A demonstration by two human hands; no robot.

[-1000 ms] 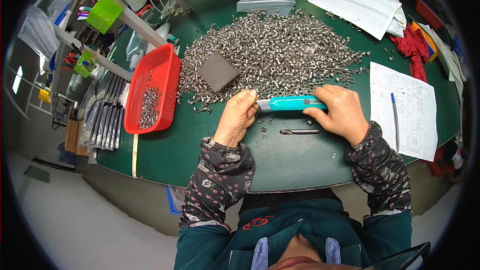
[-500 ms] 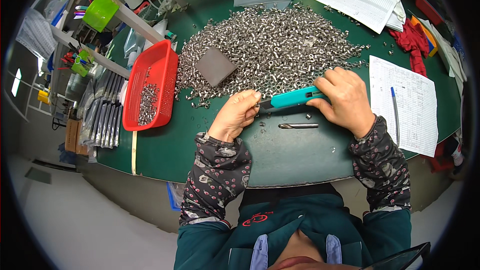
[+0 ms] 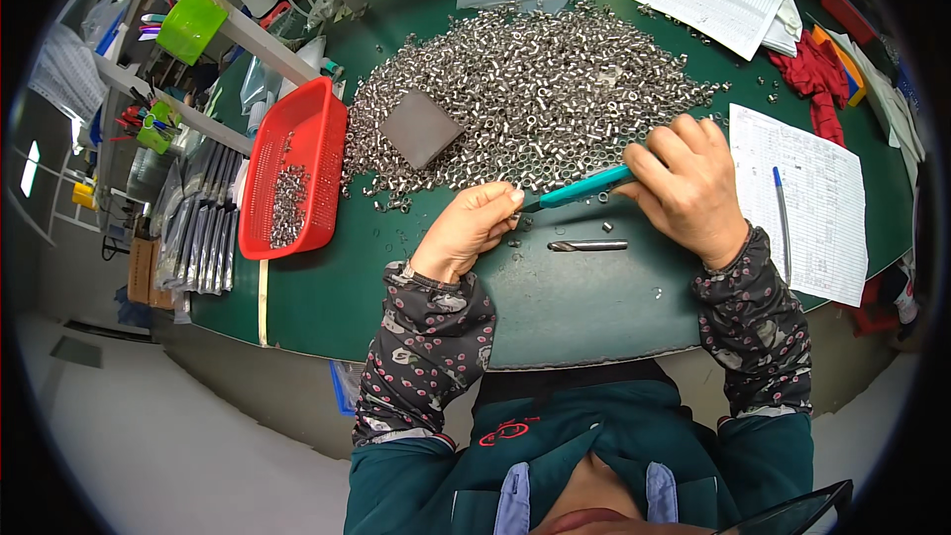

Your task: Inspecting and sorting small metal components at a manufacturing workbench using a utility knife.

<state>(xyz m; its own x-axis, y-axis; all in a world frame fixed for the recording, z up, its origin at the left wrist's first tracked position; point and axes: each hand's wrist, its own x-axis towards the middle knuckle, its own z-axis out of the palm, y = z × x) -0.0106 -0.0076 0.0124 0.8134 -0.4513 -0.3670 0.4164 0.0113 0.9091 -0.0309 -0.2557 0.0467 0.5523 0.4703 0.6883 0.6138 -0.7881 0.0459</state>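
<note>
Head view
Right hand: the right hand (image 3: 693, 193) is gripping the right end of a teal tool (image 3: 580, 188), its fingers curling round the handle and pressing it between thumb and fingertips.
Tool axis: the teal tool is lying almost left to right, its left tip dipping slightly nearer the person and pointing at the left hand.
Left hand: the left hand (image 3: 471, 233) is resting on the green table (image 3: 575, 307) with fingers bunching together; the thumb and forefinger are closing at the tool's tip, seemingly pinching 1 small metal part, though the part itself is too small to tell.
Key relation: the tool's tip is meeting the left fingertips, so both hands are lying along 1 line, left hand at the tip, right hand at the handle.
Nut pile: a wide pile of small metal parts (image 3: 535, 89) is lying just beyond both hands, on the far side; the right hand is touching its near edge.
Drill bit: 1 drill bit (image 3: 587, 246) is lying on the table near the tool, parallel to it, between the 2 hands, untouched.
Grey block: sitting on the pile's left edge (image 3: 418, 127).
Red basket: standing left of the pile (image 3: 317, 139), holding a few parts.
Papers: lying right of the right hand (image 3: 802, 188), a pen (image 3: 783, 223) on them.
</note>
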